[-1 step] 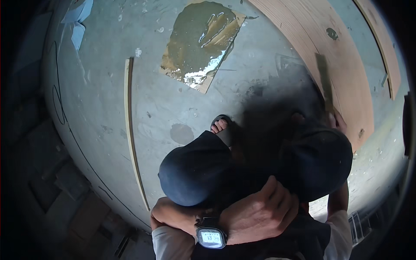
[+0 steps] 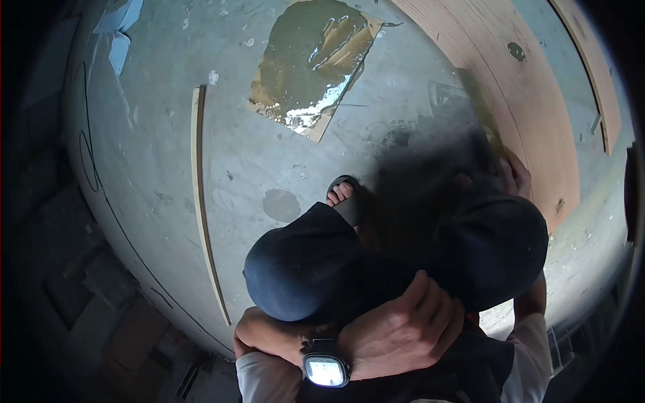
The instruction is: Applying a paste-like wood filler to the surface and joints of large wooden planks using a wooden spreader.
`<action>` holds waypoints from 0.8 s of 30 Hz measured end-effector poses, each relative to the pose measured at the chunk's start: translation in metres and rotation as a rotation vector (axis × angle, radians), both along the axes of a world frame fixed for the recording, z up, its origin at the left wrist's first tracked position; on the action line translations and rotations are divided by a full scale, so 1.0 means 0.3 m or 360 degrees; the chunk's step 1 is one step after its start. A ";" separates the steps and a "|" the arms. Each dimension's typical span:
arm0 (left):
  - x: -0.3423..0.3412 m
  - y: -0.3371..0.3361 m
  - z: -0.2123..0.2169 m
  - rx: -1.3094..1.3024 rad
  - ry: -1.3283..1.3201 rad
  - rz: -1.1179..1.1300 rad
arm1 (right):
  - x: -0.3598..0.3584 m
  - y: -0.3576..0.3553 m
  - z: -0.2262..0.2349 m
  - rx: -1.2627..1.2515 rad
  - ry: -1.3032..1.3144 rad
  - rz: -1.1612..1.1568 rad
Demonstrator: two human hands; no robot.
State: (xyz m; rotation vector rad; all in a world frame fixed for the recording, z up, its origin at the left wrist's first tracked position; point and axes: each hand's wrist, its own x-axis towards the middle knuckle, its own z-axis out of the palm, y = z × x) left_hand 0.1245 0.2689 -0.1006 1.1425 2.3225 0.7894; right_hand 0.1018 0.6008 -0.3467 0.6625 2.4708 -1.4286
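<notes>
Left hand [image 2: 403, 329] on knee, concrete floor [image 2: 269, 161]

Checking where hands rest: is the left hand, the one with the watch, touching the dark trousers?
Touching: head view shows left hand lying flat on the trousers.

The left hand [image 2: 403, 329] lies low in the centre of the frame, fingers [image 2: 440, 316] curled loosely against the dark-clothed lap, its wrist bent. The right hand [image 2: 516, 176] reaches toward the right, fingers bent, forearm mostly hidden.
</notes>
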 end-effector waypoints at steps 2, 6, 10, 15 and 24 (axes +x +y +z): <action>0.026 -0.040 0.002 -0.0019 0.0009 0.0090 | -0.273 -0.176 -0.052 -0.0007 0.0187 0.0875; 0.054 -0.107 0.005 -0.0083 -0.0019 0.0169 | -0.555 -0.459 -0.208 0.0422 0.0550 0.1133; 0.063 -0.152 0.000 -0.0030 -0.0005 0.0318 | -0.679 -0.594 -0.278 0.0719 0.0531 0.1027; 0.039 -0.183 -0.006 0.0027 0.0043 0.0300 | -0.639 -0.680 -0.254 0.0340 0.0365 0.1337; 0.018 -0.195 -0.009 0.0120 0.0157 0.0361 | -0.675 -0.746 -0.234 0.0275 0.0126 0.0939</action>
